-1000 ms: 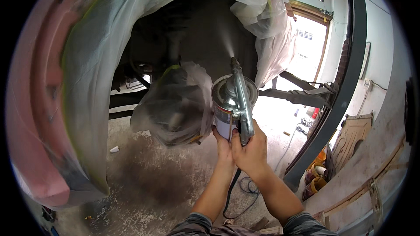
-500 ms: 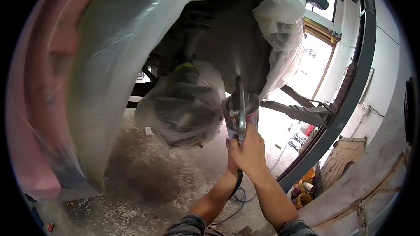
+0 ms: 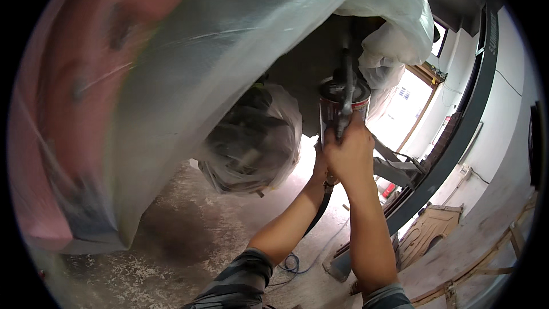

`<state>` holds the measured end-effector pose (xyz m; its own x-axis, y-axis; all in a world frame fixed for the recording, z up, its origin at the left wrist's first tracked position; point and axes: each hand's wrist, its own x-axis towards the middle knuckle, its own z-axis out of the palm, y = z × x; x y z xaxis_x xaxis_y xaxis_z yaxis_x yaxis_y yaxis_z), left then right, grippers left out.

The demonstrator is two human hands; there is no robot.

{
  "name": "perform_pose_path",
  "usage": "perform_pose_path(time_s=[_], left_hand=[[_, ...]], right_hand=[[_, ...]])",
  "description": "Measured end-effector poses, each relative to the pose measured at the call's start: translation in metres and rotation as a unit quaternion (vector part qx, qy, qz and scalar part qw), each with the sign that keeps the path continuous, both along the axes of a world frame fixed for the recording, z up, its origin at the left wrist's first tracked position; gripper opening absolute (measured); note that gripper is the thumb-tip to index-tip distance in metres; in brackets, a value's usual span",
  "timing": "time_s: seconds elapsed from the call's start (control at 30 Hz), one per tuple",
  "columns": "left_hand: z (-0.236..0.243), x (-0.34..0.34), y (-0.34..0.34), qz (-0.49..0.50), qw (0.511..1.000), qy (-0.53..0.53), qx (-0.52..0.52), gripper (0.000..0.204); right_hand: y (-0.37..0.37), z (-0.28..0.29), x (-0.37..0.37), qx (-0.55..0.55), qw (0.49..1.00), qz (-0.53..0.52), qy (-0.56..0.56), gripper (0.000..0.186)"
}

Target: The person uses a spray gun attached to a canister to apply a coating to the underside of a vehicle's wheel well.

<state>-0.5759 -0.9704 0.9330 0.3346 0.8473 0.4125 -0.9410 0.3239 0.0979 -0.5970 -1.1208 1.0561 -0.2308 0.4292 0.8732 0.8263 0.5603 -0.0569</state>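
Observation:
My right hand [image 3: 351, 151] is closed round the handle of a metal spray gun [image 3: 347, 97], which has a round can [image 3: 329, 111] with a red band attached. My left hand [image 3: 319, 163] is closed low on the can's left side, partly hidden behind my right hand. A black hose [image 3: 323, 206] hangs down between my forearms. The nozzle points up into the dark wheel arch [image 3: 297, 63]. Translucent plastic sheet [image 3: 189, 57] drapes over the pink body panel [image 3: 74, 97] and round the arch. A plastic-wrapped hub assembly [image 3: 246, 143] hangs just left of the gun.
A grey lift post [image 3: 474, 114] stands at the right, with a metal lift arm [image 3: 400, 171] reaching from it. Behind are a bright doorway [image 3: 409, 106] and a white wall [image 3: 503, 109]. A brown panel [image 3: 429, 234] leans lower right; blue hose [image 3: 291, 263] lies on the stained floor.
Both hands have moved the gun and can upward and rightward, further into the arch. The view has shifted, the draped sheet fills more of it, and the spray mist shows less clearly.

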Motion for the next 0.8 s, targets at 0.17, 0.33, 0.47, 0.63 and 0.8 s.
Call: perform_pose_path(time_s=[0.17, 0.33, 0.47, 0.63, 0.8], left_hand=[[-0.042, 0.007, 0.040, -0.094, 0.985, -0.066, 0.131, 0.079], [-0.090, 0.026, 0.031, -0.123, 0.992, 0.001, -0.039, 0.081], [-0.083, 0.004, 0.045, -0.178, 0.944, -0.178, 0.213, 0.078], [-0.008, -0.005, 0.041, -0.101, 0.983, -0.092, 0.122, 0.078], [0.054, -0.025, 0.038, -0.061, 0.980, -0.064, 0.179, 0.078]], right_hand=[[0.020, -0.003, 0.007, -0.041, 0.998, 0.003, 0.048, 0.031], [0.051, -0.044, 0.033, -0.088, 0.995, -0.035, 0.007, 0.032], [0.026, -0.031, 0.004, -0.071, 0.997, 0.015, 0.015, 0.032], [0.002, 0.003, -0.006, 0.009, 1.000, -0.015, -0.024, 0.033], [-0.027, 0.041, -0.022, 0.059, 0.997, 0.022, -0.050, 0.032]])
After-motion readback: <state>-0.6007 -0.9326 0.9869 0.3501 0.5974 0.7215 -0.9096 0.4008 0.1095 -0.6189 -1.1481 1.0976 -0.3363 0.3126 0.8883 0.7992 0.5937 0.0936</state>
